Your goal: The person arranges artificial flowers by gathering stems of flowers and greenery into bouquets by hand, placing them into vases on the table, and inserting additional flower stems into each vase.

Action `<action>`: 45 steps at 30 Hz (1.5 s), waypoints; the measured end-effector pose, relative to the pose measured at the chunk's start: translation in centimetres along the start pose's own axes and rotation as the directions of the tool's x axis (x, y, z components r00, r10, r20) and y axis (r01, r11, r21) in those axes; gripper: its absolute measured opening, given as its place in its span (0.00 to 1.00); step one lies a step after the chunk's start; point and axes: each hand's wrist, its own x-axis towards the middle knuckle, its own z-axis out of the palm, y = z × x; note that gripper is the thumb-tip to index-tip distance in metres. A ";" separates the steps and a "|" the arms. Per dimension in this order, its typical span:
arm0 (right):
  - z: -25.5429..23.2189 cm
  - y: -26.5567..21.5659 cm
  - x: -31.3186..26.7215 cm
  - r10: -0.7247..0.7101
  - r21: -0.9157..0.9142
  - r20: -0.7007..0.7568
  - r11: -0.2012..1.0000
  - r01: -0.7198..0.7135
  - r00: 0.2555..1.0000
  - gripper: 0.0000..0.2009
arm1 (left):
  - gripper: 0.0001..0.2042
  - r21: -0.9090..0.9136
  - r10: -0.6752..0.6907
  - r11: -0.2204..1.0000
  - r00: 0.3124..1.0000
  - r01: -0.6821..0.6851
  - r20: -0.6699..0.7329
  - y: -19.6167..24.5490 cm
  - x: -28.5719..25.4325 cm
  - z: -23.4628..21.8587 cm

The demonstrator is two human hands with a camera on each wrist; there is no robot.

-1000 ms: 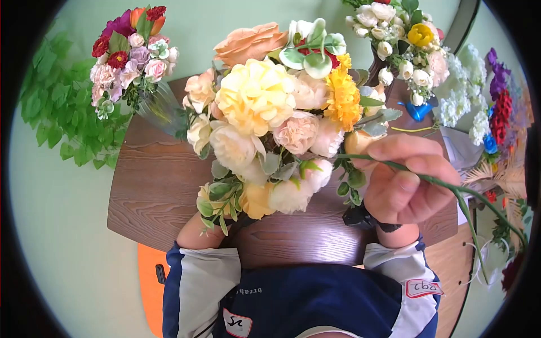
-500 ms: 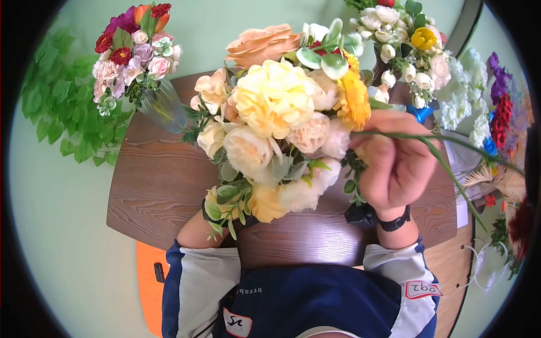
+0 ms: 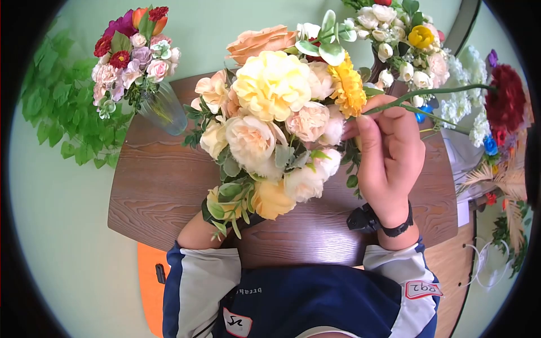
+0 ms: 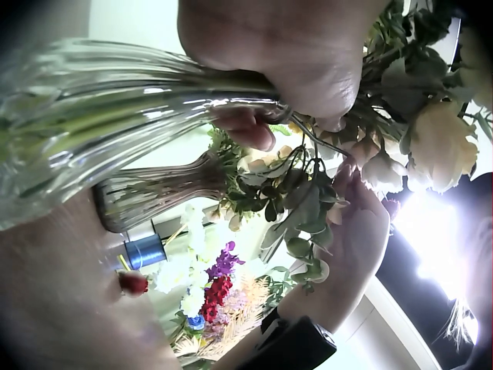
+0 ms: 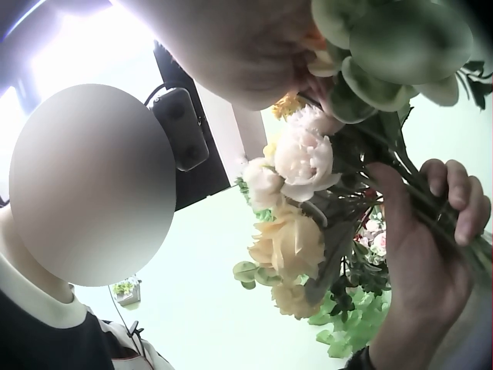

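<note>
In the head view, my right hand pinches the green stem of a dark red flower between thumb and fingers. That flower points out to the right, while the held end of its stem lies at the bouquet's right side. The large bouquet mixes cream, peach and yellow blooms, with an orange-yellow daisy nearest my right fingers. Blooms hide my left hand from above. Seen from the wrists, my left hand curls round the bouquet's stems, at the mouth of a ribbed clear glass vase.
On the brown table, another glass vase with flowers stands at the back left. White blooms in a vase rise at the back right, near a blue spool. Green foliage hangs at the left wall; more flowers line the right.
The dark red flower has swung up from the lower right to the upper right as my right hand turned and moved up beside the bouquet. The bouquet has shifted slightly right.
</note>
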 end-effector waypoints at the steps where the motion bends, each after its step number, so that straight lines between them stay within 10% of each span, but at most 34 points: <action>1: 0.0 -0.1 -0.1 0.032 0.015 0.002 0.999 -0.032 0.999 0.05 | 0.09 0.002 0.001 1.000 1.000 -0.001 0.000 0.0 0.0 0.0; 15: 1.0 0.4 -0.6 0.131 -0.181 0.391 0.981 -0.064 0.911 0.08 | 0.09 0.023 0.020 1.000 1.000 -0.020 -0.007 0.1 0.1 -0.1; 39: 2.3 0.7 -2.3 0.355 -0.244 0.329 0.927 -0.284 0.875 0.15 | 0.09 0.080 0.012 0.997 1.000 -0.014 0.022 0.2 0.8 0.3; 41: 2.5 0.8 -2.0 0.126 -0.233 0.291 0.971 -0.057 0.948 0.14 | 0.09 0.082 0.013 0.996 1.000 -0.015 0.020 0.1 0.7 0.3; 45: 2.5 1.5 -2.3 0.130 -0.262 0.361 0.964 -0.033 0.924 0.14 | 0.09 0.087 0.020 0.996 1.000 -0.021 0.021 0.2 0.9 0.5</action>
